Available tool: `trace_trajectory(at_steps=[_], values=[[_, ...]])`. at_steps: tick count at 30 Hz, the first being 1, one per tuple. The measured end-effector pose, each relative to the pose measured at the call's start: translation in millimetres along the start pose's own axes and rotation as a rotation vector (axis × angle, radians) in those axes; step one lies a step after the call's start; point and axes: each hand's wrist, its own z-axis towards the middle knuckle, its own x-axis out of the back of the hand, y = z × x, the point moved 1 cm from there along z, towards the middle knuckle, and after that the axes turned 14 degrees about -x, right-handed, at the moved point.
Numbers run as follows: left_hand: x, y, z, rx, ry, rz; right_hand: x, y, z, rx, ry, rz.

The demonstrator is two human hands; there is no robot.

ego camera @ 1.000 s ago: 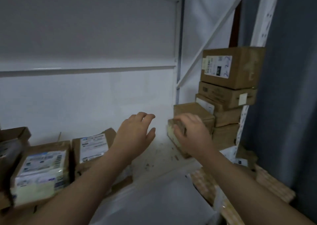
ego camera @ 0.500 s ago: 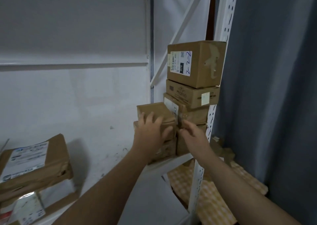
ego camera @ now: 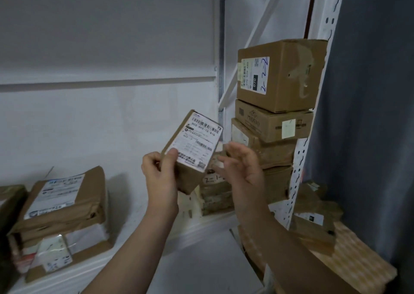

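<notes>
My left hand (ego camera: 160, 172) grips a small cardboard parcel (ego camera: 194, 146) by its lower left corner and holds it tilted above the shelf, its white shipping label with barcodes facing me. Just right of the parcel, my right hand (ego camera: 240, 166) hovers with fingers spread and loosely bent, holding nothing. Behind both hands a stack of cardboard boxes (ego camera: 275, 105) rises at the shelf's right end, and a low box marked in pen (ego camera: 216, 190) sits under the lifted parcel.
A white metal shelf (ego camera: 156, 222) runs left to right, with a perforated upright post (ego camera: 300, 159) at its right. Labelled parcels (ego camera: 62, 206) lie piled at the left. More boxes (ego camera: 313, 222) sit past the post beside a dark curtain (ego camera: 369, 114).
The left hand has lifted the small parcel off the low stack and turned its label toward me. The right hand has let go of the boxes and opened beside it.
</notes>
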Motion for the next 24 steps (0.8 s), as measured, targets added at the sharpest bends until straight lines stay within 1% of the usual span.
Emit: trace_trajectory(at_steps=[2,3,5,6,7,8,10,12,16,24], values=[[13,4,1,0.025,0.044,-0.137,-8,4,8,-0.100,0.061,-0.058],[18,7,1,0.005,0.041,-0.155,-14,6,11,-0.193,0.041,-0.096],[28,13,-3,-0.050,-0.004,-0.168,-26,12,14,-0.397,-0.113,-0.066],[33,16,-5,-0.074,-0.051,-0.169,-34,16,14,-0.445,-0.223,-0.016],[39,18,-7,-0.095,-0.114,-0.165,-40,20,15,-0.444,-0.322,0.033],[45,21,-9,-0.111,-0.180,-0.161,-46,23,15,-0.413,-0.387,0.074],[57,26,-11,-0.110,-0.275,-0.162,-53,23,16,-0.338,-0.408,0.114],[69,29,-10,-0.116,-0.315,-0.142,-58,21,19,-0.286,-0.405,0.125],[88,31,-11,-0.143,-0.293,-0.130,-72,20,17,-0.269,-0.456,0.124],[116,45,-7,-0.157,-0.242,-0.125,-104,16,8,-0.249,-0.479,0.118]])
